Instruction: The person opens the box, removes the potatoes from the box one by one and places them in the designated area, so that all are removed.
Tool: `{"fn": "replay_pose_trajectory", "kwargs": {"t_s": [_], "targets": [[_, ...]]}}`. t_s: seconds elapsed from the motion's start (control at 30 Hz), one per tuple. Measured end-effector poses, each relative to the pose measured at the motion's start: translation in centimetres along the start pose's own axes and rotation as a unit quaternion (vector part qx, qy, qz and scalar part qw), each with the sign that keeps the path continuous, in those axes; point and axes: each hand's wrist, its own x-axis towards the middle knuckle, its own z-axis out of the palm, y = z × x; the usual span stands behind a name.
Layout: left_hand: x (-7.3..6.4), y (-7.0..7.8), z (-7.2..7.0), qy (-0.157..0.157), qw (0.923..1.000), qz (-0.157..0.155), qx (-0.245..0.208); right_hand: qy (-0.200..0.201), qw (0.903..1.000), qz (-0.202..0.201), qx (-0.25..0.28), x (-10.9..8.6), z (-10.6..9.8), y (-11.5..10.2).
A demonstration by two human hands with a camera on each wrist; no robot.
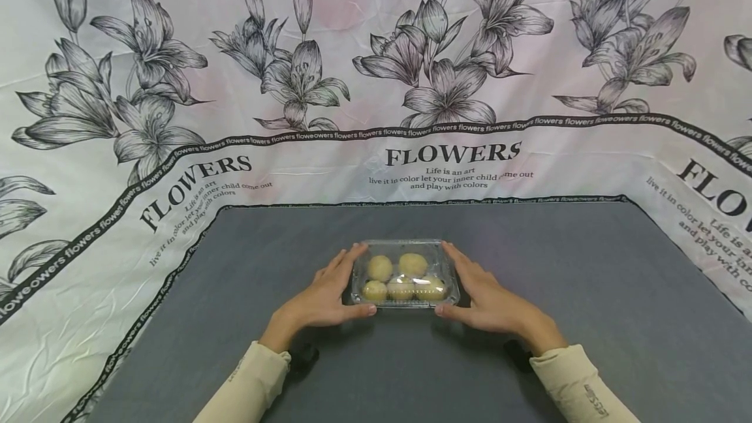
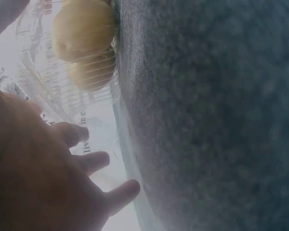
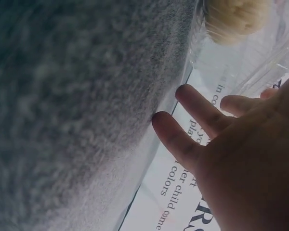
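A clear plastic clamshell box (image 1: 405,244) sits in the middle of the grey table, its lid down over several round, pale yellow potatoes (image 1: 413,264). My left hand (image 1: 323,299) holds its left side, thumb at the near corner and index finger at the far one. On the opposite side my right hand (image 1: 493,302) grips it in the same way. The left wrist view shows two potatoes (image 2: 84,31) behind the ribbed plastic wall, with the other left fingers (image 2: 123,195) spread below. Spread right fingers (image 3: 176,139) show near the box in the right wrist view.
The grey tabletop (image 1: 587,266) stretches around the box on all sides. A white cloth (image 1: 329,175) printed with flowers and lettering hangs behind the table and along both sides. Dark wrist bands partly show beneath the cream sleeves (image 1: 252,377).
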Motion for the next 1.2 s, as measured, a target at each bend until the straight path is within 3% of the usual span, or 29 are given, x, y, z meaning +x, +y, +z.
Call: {"fn": "replay_pose_trajectory", "kwargs": {"t_s": [0.57, 0.8, 1.2], "targets": [[-0.15, -0.33, 0.28, 0.005, 0.9999, -0.009, 0.005, 0.001, 1.0000, 0.005, 0.001, 0.05, 0.34, 0.02], [-0.19, -0.38, 0.25, 0.008, 0.9999, -0.003, -0.010, 0.010, 0.9998, -0.014, -0.004, 0.29, 0.50, -0.13], [-0.17, -0.22, 0.09, -0.002, 1.0000, 0.005, -0.004, -0.008, 0.9990, -0.008, 0.042, -0.09, 0.16, -0.27]]}}
